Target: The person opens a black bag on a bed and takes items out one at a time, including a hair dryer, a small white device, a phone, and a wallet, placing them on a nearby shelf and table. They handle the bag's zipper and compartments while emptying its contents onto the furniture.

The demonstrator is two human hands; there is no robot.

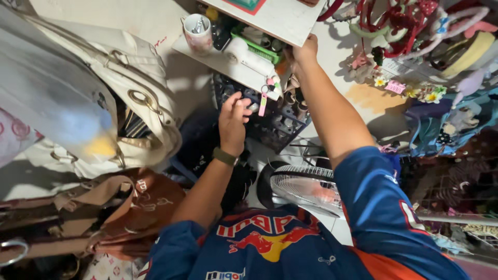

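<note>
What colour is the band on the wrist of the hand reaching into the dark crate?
Olive green, on the left hand's wrist band; head view shows it best.

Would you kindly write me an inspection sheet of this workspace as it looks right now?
Surface: a white shelf on the wall, crowded, with a white board above it.
Job's things: a dark rack of small compartments below the shelf.
Clutter: a mug, a white roll, hanging tags, cream bag, brown bag, hair bands.
Hands: left hand reaches into the rack, fingers bent; right hand touches the board's edge.
Cables: nothing seen.
Surroundings: a fan below the arms; cloth items at right.
</note>
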